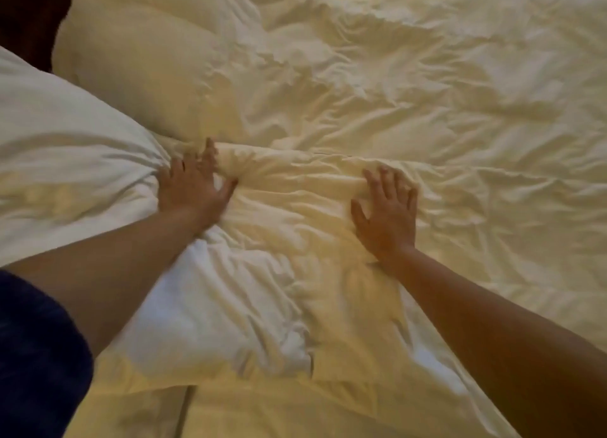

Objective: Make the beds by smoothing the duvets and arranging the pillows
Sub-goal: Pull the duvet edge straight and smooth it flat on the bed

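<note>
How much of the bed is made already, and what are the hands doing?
Not much looks done: the duvet is crumpled all over. Two pillows, the near pillow and the far pillow, lie at the left, not yet straightened. Right now the left hand and right hand press flat on a bunched ridge of duvet. Smoothing the rest and arranging the pillows remain.
</note>
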The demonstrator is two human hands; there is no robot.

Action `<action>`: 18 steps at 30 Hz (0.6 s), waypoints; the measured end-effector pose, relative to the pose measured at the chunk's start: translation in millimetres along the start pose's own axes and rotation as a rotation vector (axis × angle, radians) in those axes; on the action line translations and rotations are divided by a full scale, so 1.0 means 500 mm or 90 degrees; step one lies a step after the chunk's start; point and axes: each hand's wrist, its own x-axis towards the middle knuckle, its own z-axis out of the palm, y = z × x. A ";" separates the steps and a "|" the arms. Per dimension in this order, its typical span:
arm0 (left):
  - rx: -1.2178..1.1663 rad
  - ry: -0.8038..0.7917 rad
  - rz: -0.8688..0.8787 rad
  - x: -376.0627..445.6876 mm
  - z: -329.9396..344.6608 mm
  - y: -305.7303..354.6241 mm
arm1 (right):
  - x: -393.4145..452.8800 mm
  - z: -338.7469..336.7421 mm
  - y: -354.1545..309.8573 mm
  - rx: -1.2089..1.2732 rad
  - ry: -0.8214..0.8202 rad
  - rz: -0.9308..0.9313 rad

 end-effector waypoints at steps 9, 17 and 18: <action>-0.014 0.156 0.083 0.168 -0.100 0.059 | 0.113 -0.031 0.067 -0.022 -0.065 0.084; -0.064 0.164 0.181 0.015 -0.104 0.087 | -0.024 -0.018 -0.118 0.016 -0.016 -0.164; -0.067 0.167 0.186 -0.036 -0.105 0.067 | -0.062 -0.015 -0.152 0.039 -0.026 -0.176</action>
